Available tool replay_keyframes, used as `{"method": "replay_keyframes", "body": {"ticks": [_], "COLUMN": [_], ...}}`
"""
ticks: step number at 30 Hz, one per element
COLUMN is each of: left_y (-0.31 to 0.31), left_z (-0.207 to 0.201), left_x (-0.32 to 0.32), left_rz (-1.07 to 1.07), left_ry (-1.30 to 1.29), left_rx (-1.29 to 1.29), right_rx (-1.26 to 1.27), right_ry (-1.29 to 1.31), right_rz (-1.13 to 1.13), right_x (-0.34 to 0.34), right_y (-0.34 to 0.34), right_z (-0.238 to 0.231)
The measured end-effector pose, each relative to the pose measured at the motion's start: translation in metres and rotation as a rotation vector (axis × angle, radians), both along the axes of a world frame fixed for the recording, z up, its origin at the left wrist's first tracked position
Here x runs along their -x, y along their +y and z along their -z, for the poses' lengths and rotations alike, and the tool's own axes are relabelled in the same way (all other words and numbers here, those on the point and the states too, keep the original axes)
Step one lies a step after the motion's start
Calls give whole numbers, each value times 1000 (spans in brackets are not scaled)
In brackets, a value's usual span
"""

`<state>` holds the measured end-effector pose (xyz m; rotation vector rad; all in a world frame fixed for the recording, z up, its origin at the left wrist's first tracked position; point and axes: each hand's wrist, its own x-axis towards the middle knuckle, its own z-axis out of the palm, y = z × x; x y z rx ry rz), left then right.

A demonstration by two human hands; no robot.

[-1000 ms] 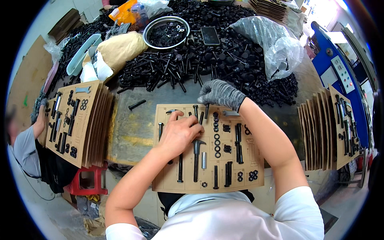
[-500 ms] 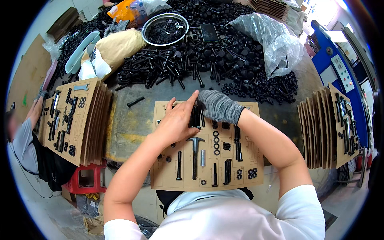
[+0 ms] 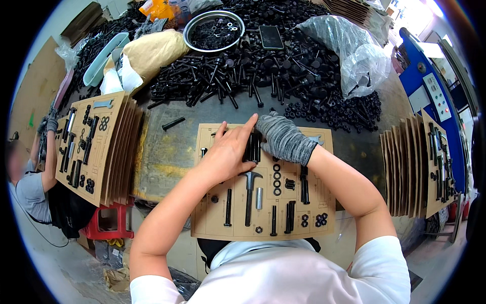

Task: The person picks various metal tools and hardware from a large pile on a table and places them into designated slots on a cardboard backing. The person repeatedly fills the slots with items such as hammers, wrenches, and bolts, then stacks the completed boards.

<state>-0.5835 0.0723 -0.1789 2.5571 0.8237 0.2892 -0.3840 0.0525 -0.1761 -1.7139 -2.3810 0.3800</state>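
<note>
A brown cardboard board (image 3: 202, 228) lies in front of me, with dark hardware set on it. My left hand (image 3: 228, 152), bare, rests on its upper part with fingers stretched, thumb and forefinger apart around a row of black bolts (image 3: 251, 149). At the top of that row, my right hand (image 3: 287, 138), in a grey knit glove, has its fingers curled; what they hold is hidden. Below lie a T-shaped hammer-like piece (image 3: 249, 197), a silver sleeve (image 3: 259, 198), a column of black rings (image 3: 277, 180) and a long bolt (image 3: 228, 207). A wrench (image 3: 316, 139) shows partly beside the right wrist.
Behind the board spreads a heap of black bolts (image 3: 217, 83), with nuts (image 3: 324, 114), a metal bowl (image 3: 190, 38) and a phone (image 3: 271, 37). Filled boards stand in rows at left (image 3: 114, 152) and right (image 3: 405, 167). One loose bolt (image 3: 173, 123) lies left. A co-worker's gloved hand (image 3: 52, 123) is far left.
My gloved right hand has shifted slightly down and right by the bolt row. My left hand keeps its place on the board. The co-worker's hands have moved at the left boards.
</note>
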Motion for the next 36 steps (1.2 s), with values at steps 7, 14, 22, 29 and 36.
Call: {"method": "replay_keyframes", "body": {"ticks": [7,14,22,29,36], "left_y": [5,3,9,146,209], "left_z": [0,-4,-15,-36,-2], "left_x": [-4,-2,-3,-42,-71], "left_rz": [1,5,-40,-425,-440], "left_ry": [-19,7,-40,-263,-85], "left_rx": [11,18,-30,-474,-535], "right_rx": [20,-8,5,-274,-538], "right_ry": [25,32,207,-325,276], "right_rz": [0,-17,-28,387,344], "right_x": [-6,-7,-33,-102,-135], "right_y": [5,1,17,106,72], "right_z": [0,5,-8,-17,-22]}}
